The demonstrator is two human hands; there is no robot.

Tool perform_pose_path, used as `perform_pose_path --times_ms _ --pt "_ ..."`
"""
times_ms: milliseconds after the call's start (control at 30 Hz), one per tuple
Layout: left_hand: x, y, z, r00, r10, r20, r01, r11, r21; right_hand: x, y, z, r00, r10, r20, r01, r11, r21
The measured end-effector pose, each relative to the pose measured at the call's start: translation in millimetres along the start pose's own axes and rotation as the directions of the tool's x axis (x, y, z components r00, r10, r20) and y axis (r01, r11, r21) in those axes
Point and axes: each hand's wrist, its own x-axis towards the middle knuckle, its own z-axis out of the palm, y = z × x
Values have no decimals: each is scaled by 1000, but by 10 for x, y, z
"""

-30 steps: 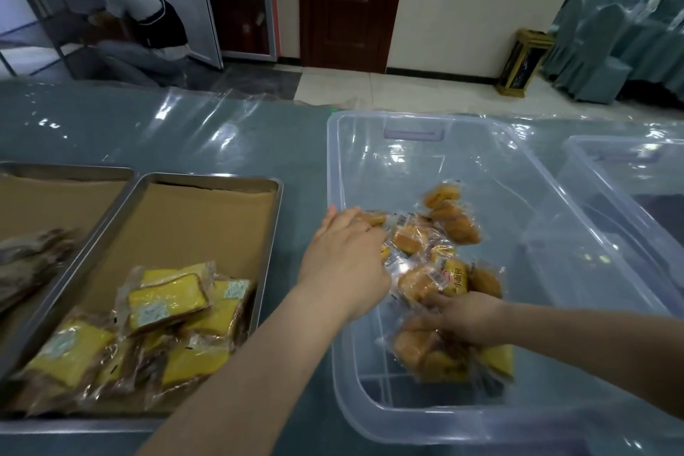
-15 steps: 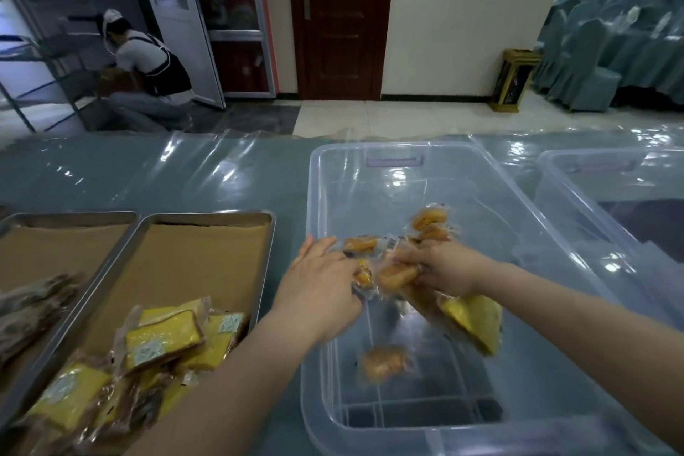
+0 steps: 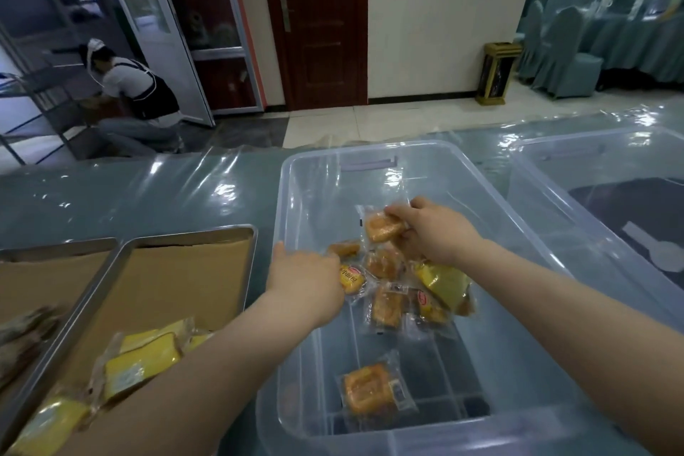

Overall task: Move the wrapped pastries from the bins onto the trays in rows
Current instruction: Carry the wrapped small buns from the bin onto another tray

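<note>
Both my hands are over the clear plastic bin (image 3: 296, 196), lifting a cluster of wrapped orange pastries (image 3: 386, 305). My right hand (image 3: 433, 233) grips several packets, one square orange pastry (image 3: 381, 227) pinched at its fingertips and a yellow one (image 3: 444, 283) hanging under the palm. My left hand (image 3: 307, 276) holds the cluster's left side, its fingers curled round a packet (image 3: 351, 279). One wrapped pastry (image 3: 368, 391) lies alone on the bin floor. Left of the bin, a metal tray (image 3: 192, 281) lined with brown paper holds several yellow wrapped pastries (image 3: 142, 363) at its near end.
A second metal tray (image 3: 48, 278) at far left holds dark wrapped items. Another clear bin (image 3: 607, 159) stands to the right. The table wears a shiny plastic sheet. Beyond it a person (image 3: 137, 100) crouches by a metal rack; covered chairs stand at the back right.
Both hands have risen with the cluster of packets, off the bin floor. One pastry dropped and now lies alone near the bin's front. The camera tilted up.
</note>
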Motion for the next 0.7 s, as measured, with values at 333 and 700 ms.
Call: perform_pose_path --times_ms 333,700 --pt "766 524 -27 997 39 70 -42 998 46 44 83 40 999 27 -37 -27 1000 -9" --pt "1445 709 1100 940 -28 339 190 870 -455 2 123 413 961 245 126 -240 969 -54"
